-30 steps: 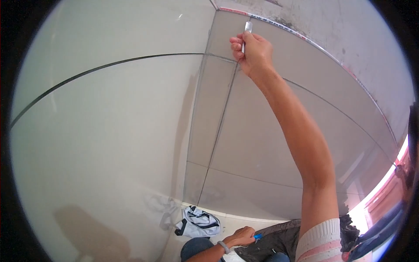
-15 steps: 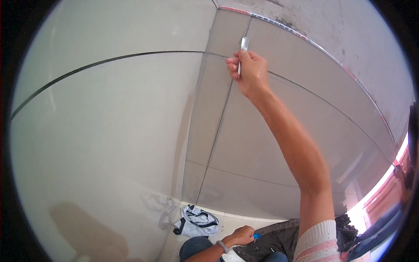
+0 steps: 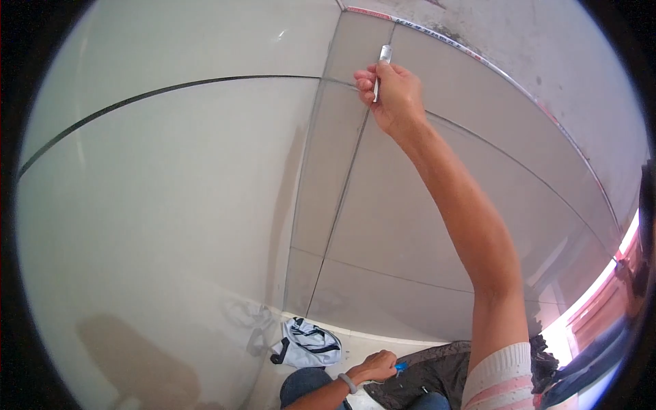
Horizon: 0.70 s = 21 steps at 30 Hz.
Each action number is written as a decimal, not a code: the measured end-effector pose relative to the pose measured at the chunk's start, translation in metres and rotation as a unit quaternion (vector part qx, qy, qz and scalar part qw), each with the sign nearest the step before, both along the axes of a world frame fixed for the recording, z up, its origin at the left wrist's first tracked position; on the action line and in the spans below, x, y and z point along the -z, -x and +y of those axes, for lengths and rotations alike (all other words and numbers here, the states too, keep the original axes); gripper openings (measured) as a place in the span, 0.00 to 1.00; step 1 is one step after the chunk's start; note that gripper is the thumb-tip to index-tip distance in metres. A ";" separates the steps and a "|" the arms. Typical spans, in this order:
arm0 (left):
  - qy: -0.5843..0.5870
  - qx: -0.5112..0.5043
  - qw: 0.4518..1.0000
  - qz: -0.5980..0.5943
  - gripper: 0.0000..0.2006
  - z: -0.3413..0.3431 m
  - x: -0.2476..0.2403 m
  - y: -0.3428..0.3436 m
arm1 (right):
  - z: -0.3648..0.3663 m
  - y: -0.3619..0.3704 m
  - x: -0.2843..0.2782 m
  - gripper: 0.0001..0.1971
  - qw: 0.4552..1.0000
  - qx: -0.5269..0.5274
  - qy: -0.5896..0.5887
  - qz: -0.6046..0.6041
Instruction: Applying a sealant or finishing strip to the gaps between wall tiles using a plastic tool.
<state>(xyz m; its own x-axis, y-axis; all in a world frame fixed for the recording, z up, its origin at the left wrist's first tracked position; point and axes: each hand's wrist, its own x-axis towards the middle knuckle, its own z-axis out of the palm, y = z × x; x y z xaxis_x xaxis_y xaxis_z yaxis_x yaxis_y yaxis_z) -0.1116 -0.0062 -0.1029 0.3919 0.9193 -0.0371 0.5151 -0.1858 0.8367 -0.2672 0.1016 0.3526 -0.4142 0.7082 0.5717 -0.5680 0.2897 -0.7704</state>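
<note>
My right hand (image 3: 395,96) is raised against the tiled wall (image 3: 437,205), its fingers closed on a slim, flat, silver metal tool (image 3: 385,54). The tool's upper tip is at the upright dark joint between tiles, near the top row; whether it touches cannot be made out. Low down near my knees, my left hand (image 3: 377,366) is closed round a small blue object (image 3: 401,367). Only its blue end shows past the fingers, so its kind is unclear.
A white and black cloth bag (image 3: 311,344) lies on the floor by the wall corner. Dark crumpled sheeting (image 3: 430,372) spreads beside my knees. A large pale panel wall (image 3: 171,205) stands on the left. Printed edging (image 3: 471,53) runs along the tiles' top.
My right hand and the metal tool have moved slightly upward along the tile joint. My left hand has stayed nearly where it was, still closed on the blue object.
</note>
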 end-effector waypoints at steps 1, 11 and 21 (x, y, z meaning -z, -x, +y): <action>-0.005 -0.004 1.000 -0.004 0.09 0.001 0.004 -0.001 | 0.000 0.000 0.001 0.07 1.000 -0.001 0.001 -0.001; -0.094 -0.030 0.995 -0.030 0.09 -0.003 0.009 -0.005 | -0.007 0.003 0.043 0.07 0.998 0.034 0.033 -0.051; -0.083 -0.035 0.995 -0.034 0.09 0.000 0.016 -0.008 | -0.011 0.000 0.057 0.07 0.996 0.018 0.063 -0.065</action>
<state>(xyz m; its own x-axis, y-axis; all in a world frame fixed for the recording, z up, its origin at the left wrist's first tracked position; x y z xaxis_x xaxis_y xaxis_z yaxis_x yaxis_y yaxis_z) -0.1038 -0.0060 -0.1193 0.3235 0.9356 0.1413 0.4741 -0.2895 0.8315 -0.2670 0.0906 0.2959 -0.4526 0.7862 0.4207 -0.4524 0.2040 -0.8682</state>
